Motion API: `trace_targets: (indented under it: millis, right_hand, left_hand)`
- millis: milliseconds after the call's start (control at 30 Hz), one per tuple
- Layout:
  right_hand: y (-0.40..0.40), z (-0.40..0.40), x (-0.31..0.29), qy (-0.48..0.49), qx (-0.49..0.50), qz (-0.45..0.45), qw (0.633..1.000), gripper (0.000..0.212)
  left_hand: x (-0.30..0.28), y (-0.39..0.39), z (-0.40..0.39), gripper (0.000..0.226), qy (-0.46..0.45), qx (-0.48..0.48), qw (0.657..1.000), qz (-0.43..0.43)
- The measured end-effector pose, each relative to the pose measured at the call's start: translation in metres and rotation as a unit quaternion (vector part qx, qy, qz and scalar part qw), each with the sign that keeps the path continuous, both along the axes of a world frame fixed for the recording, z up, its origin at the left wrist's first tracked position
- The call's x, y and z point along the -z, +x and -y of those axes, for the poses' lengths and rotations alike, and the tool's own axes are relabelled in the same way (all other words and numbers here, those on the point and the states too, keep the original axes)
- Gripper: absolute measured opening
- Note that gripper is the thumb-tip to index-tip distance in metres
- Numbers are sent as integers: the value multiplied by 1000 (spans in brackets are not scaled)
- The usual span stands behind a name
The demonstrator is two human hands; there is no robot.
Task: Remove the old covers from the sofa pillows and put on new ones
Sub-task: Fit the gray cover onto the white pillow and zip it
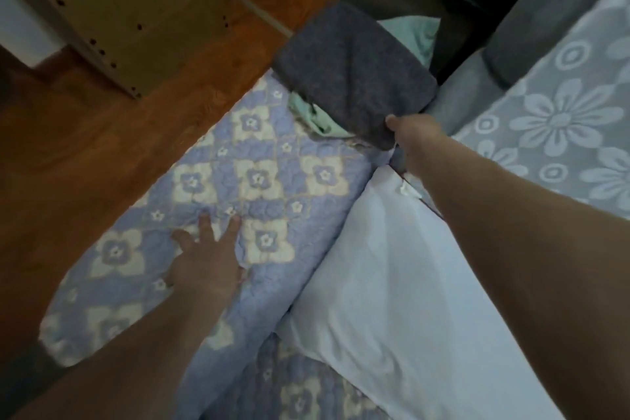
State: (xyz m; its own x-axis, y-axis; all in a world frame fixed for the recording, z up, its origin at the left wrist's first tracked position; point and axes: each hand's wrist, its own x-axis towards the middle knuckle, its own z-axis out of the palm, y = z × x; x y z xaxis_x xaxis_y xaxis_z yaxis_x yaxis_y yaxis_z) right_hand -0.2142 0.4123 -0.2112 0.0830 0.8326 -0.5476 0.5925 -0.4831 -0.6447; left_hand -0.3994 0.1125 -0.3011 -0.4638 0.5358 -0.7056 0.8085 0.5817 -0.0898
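Covers half swapped: bare white pillow (392, 283) waiting.
Right hand (414, 136) gripping grey cover (354, 75); left hand (208, 259) pressing flat, fingers spread, on floral pillow (259, 181).

There is a single view, from a wide-angle camera worn on the person's head. It looks forward and steeply down, close over the sofa seat with its quilted floral cover (272, 181), so both forearms run in from the bottom edge. The wooden floor (102, 147) fills the left side, and the sofa back with a lace throw (562, 119) the right. Straight lines bow toward the frame's edges.
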Motion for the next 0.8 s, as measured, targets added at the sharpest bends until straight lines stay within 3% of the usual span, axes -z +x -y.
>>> trace_targets:
  millis: [67,133,200,267,300,333,400,467,500,567,600,667,800]
  right_hand:
    - [3,7,-24,79,-30,-14,996,30]
    - [13,25,-77,143,-43,-74,986,30]
    - [41,61,-152,203,-61,-58,976,34]
    - [73,104,-203,274,-92,-4,957,29]
    - [98,131,-231,289,-91,12,953,29]
    - [124,157,-252,284,-82,6,955,30]
    - [176,208,-284,237,-45,-47,969,32]
    - [237,262,-302,180,22,-89,979,25]
    - [260,284,-306,152,63,-114,980,20]
    - [299,319,-310,92,127,-174,972,19]
    - [319,332,-311,67,129,-189,971,21]
    - [358,344,-309,31,120,-185,975,20]
    - [451,358,-295,35,187,-171,967,20]
  left_hand:
    - [4,-7,3,94,5,-3,1000,-1]
    - [-4,-14,-3,94,6,-13,1000,13]
    - [-36,-8,-11,93,-23,-26,998,54]
    - [-74,-1,-22,79,-14,-98,982,158]
    - [-105,16,-31,68,26,-166,956,239]
    - [-133,36,-32,57,94,-259,910,310]
    - [-194,89,-22,38,171,-434,765,444]
    - [-239,160,5,51,132,-487,612,609]
    - [-250,195,21,63,93,-473,576,661]
    - [-259,254,52,66,12,-422,586,692]
    - [-261,280,63,59,-5,-389,615,686]
    - [-265,321,82,55,-9,-365,656,661]
    - [-275,379,109,41,55,-387,677,624]
